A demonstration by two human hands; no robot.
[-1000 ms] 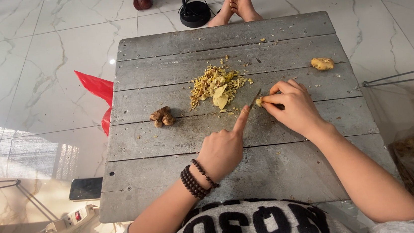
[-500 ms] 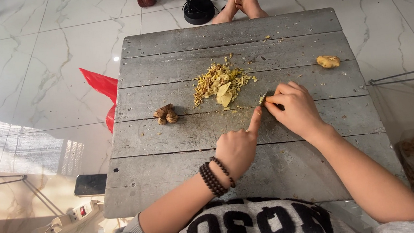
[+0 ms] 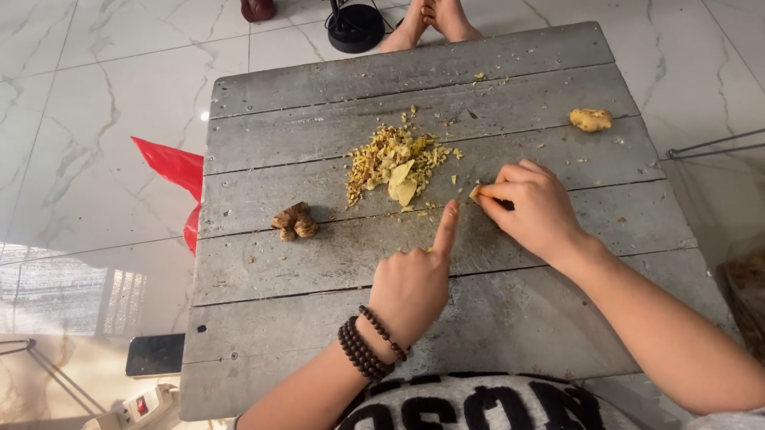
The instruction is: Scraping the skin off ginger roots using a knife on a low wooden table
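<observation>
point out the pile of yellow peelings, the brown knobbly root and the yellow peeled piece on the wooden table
pile of yellow peelings (image 3: 393,160), head view, middle of the heap.
brown knobbly root (image 3: 294,222), head view, centre of the lump.
yellow peeled piece (image 3: 591,119), head view, middle of its top.

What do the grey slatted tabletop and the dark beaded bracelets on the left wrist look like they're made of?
The grey slatted tabletop looks like weathered, unfinished wood: separate planks with gaps, visible grain and nail marks, matte surface. The dark beaded bracelets on the left hand wrist look like round wooden or seed beads, dark brown with a slight sheen; stone or plastic cannot be ruled out.
</observation>
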